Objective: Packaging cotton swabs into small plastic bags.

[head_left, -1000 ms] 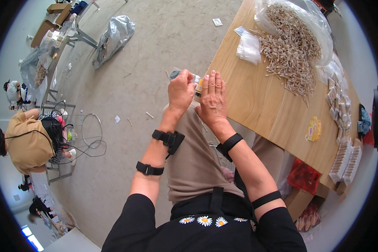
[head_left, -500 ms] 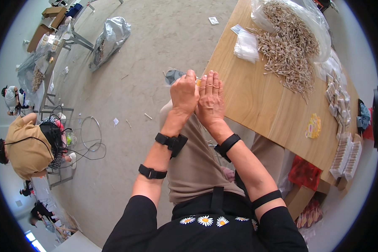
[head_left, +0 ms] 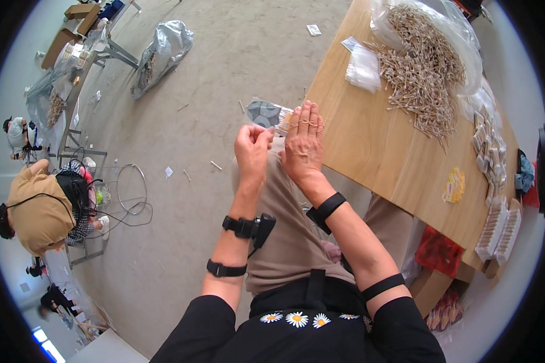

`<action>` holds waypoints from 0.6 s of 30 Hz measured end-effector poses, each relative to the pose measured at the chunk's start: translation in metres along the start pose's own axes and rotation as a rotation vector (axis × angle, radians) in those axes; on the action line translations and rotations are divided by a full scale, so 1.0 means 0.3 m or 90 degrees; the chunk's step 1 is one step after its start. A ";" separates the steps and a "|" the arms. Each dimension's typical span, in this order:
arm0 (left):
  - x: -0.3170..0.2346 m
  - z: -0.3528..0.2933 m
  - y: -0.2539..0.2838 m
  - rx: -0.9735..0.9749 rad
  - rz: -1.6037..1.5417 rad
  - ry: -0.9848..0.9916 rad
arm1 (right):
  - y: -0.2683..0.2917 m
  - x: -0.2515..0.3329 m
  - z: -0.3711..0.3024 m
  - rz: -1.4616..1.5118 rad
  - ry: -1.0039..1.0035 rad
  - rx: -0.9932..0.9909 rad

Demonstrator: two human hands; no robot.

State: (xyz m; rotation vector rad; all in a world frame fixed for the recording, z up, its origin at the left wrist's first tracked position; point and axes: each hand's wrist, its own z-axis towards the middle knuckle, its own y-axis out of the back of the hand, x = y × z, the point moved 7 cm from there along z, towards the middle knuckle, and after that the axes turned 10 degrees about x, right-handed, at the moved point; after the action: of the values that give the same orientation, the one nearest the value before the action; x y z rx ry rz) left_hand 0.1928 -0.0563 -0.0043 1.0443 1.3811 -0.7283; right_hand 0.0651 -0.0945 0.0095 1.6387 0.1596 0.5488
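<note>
My left hand (head_left: 252, 148) pinches the near edge of a small clear packet (head_left: 268, 114) with a grey patterned card and pale sticks inside. My right hand (head_left: 303, 143) is held flat, fingers straight and together, pressed against the packet's right side. Both hands hover above my lap, just off the left edge of the wooden table (head_left: 369, 145). Part of the packet is hidden behind my fingers.
A large heap of small wooden sticks (head_left: 424, 72) spills from a clear bag on the table, with empty clear sleeves (head_left: 363, 66) beside it. Filled packets (head_left: 496, 224) line the table's right edge. Another person (head_left: 39, 209) sits at left near a wire stand.
The hands have shifted slightly and the packet now sticks out farther beyond my fingers; my right hand has flattened against it.
</note>
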 end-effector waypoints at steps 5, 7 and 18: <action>0.128 -0.074 -0.107 0.071 -0.486 0.269 | -0.022 -0.020 0.008 -0.009 0.001 -0.071; 0.173 -0.046 -0.126 0.061 -0.531 0.311 | -0.015 -0.016 0.006 -0.015 0.006 -0.092; 0.169 0.141 -0.175 0.039 -0.512 0.217 | -0.018 -0.005 0.004 -0.023 -0.010 -0.043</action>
State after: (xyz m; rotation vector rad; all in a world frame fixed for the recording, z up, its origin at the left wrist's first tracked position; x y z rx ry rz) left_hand 0.1683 -0.1072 -0.0670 0.6475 2.1234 -1.2117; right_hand 0.0655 -0.0953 0.0038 1.5706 0.1572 0.5082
